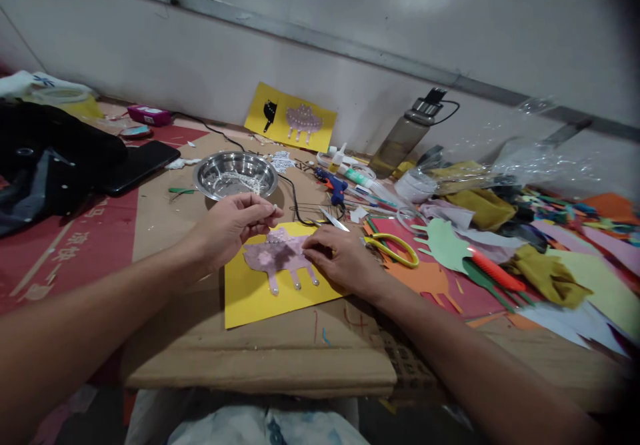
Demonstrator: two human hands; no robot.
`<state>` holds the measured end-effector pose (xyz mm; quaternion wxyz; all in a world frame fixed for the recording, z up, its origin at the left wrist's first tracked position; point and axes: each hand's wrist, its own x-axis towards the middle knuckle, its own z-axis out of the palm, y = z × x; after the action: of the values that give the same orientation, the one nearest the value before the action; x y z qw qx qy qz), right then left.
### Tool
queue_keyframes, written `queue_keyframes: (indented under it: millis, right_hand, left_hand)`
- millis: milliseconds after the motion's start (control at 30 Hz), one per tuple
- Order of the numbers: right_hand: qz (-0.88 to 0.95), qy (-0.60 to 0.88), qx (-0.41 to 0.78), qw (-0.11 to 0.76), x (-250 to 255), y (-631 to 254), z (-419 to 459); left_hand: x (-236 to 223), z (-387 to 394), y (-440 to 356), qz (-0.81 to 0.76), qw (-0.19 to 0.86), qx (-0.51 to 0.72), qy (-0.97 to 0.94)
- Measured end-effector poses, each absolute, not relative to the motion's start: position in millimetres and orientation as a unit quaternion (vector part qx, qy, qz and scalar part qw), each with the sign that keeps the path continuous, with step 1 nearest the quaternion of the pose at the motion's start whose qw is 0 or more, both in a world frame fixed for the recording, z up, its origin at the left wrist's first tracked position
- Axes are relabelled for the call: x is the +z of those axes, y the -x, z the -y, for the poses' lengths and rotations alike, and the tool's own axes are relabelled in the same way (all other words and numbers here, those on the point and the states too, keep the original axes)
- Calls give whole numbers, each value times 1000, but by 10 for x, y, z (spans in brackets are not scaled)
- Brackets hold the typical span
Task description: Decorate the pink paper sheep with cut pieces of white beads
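Observation:
A yellow card (250, 308) lies on the cardboard, bearing a pink paper shape (256, 259) with three legs. Pearl-like beads sit along the shape's top and at its leg ends. My left hand (235, 228) hovers above the card's upper left, thumb and forefinger pinched on what looks like a small white bead (276, 210). My right hand (345, 258) rests on the right of the card, its bent fingers touching the pink shape's right side; anything between those fingertips is hidden. Just behind my left hand is a steel bowl (200, 177) containing strings of white beads.
Yellow-handled scissors (395, 250) lie beside my right hand, blades partly hidden. Behind are a blue glue gun (334, 188), its black cord and a grey bottle (405, 135). A decorated yellow card (257, 108) leans on the wall. Paper cutouts (445, 248) crowd the right; a phone (145, 168) lies left.

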<state>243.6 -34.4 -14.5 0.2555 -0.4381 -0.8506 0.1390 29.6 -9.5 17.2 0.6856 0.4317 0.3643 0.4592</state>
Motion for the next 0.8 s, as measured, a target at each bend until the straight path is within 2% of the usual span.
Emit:
queue_keyframes:
  millis: [300, 467, 667, 800]
  right_hand:
    - [854, 464, 133, 193, -101, -2341, 327]
    - [847, 477, 138, 188, -112, -2306, 326]
    - [826, 481, 176, 236, -111, -2351, 350]
    - [840, 447, 159, 264, -100, -2413, 424]
  left_hand:
    - [87, 97, -347, -378, 690, 432, -442]
    - [50, 83, -337, -375, 689, 424, -453]
    - [39, 48, -313, -397, 667, 425, -465]
    - [34, 34, -302, -382, 661, 441, -471]
